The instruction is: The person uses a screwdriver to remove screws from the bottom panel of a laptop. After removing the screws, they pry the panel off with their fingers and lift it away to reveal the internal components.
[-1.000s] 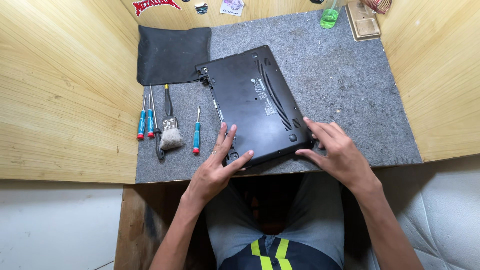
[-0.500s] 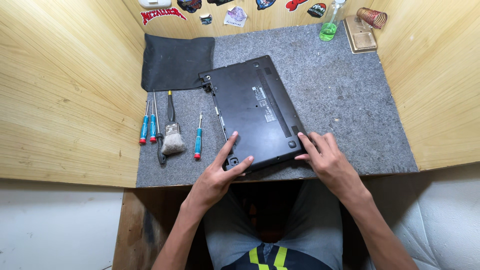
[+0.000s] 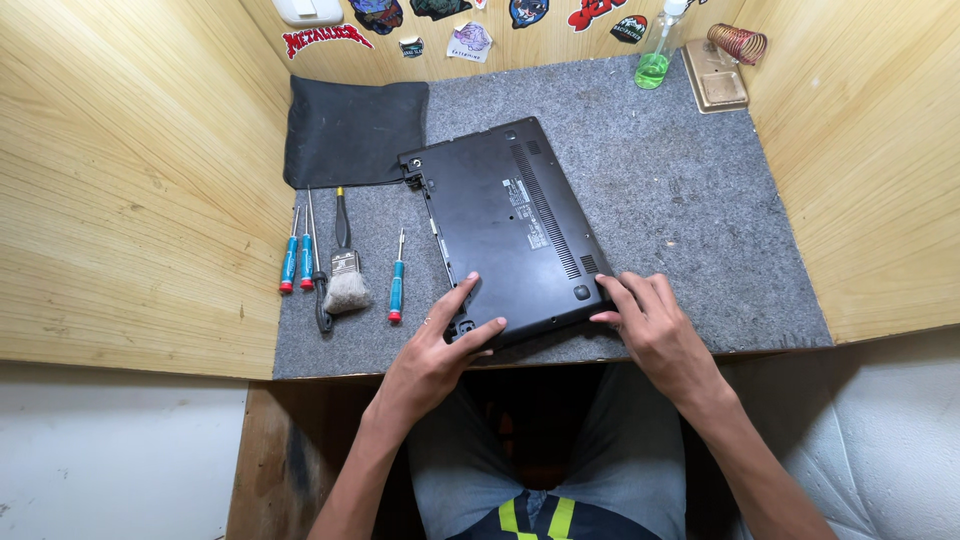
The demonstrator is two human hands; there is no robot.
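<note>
Step in hand: we are steadying the black laptop [image 3: 510, 225], which is lying bottom-up and slightly skewed on the grey felt mat [image 3: 680, 220], its near corner close to the mat's front edge.
Left hand [image 3: 440, 345]: we are resting it flat on the near left corner of the laptop, fingers spread and open, gripping nothing; thumb and forefinger are lying across the edge there.
Right hand [image 3: 650, 325]: we are pressing its fingertips against the near right corner, fingers half curled; we judge it is feeling along the seam, not clasping anything.
Next move, as we judge it: a driver would have to come into one hand while the other is holding the case from sliding.
Tools: three blue-handled screwdrivers [image 3: 397, 285], a small brush [image 3: 345, 270] and a thin black pick are lying in a row left of the laptop, apart from it.
Edges: wooden side walls [image 3: 120, 180] are closing in on both sides; a black cloth [image 3: 350, 130] is touching the laptop's far corner.
Open room: we are seeing bare mat to the right and behind, up to a green-liquid bottle [image 3: 655, 60] and a coil stand [image 3: 725, 65].
</note>
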